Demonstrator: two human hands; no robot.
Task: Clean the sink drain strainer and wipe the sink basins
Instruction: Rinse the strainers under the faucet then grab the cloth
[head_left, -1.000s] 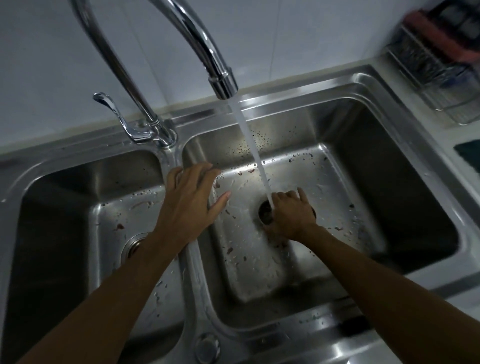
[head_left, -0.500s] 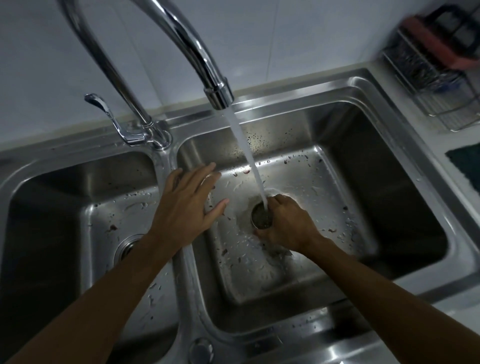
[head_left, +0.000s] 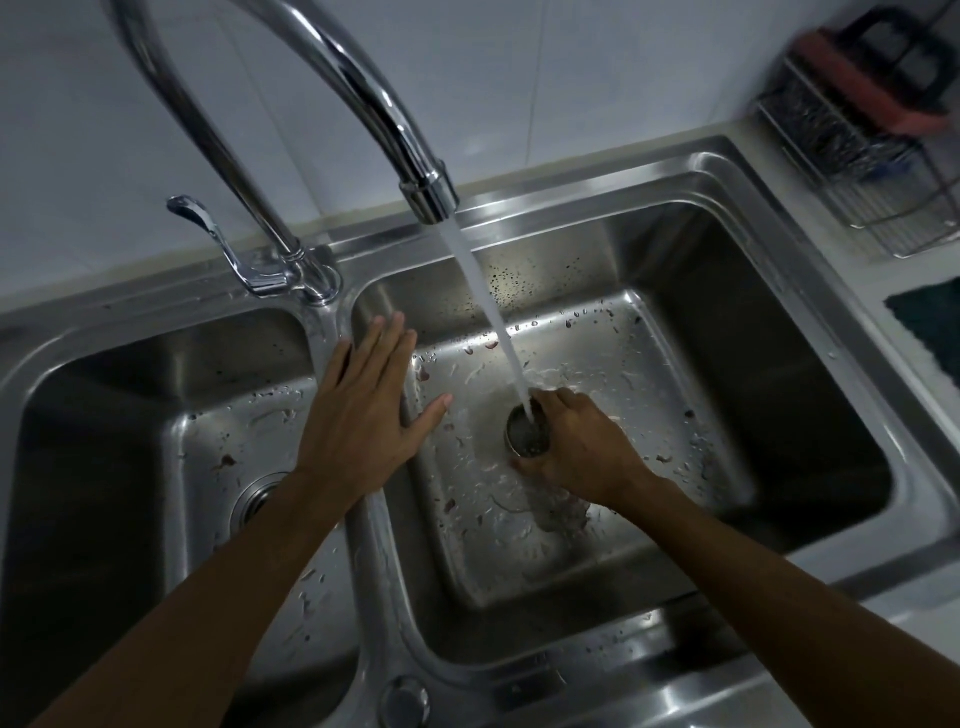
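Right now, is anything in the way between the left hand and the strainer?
Nothing visible. The left hand lies flat over the divider; the right hand grips the strainer under the water stream. Only scrap-flecked basin floor lies between.

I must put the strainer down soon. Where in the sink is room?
Free: floor of the steel right basin between the right hand and its right wall; floor of the steel left basin behind its round drain, with few scraps. Crowded: where the water stream, round metal strainer and right hand meet.
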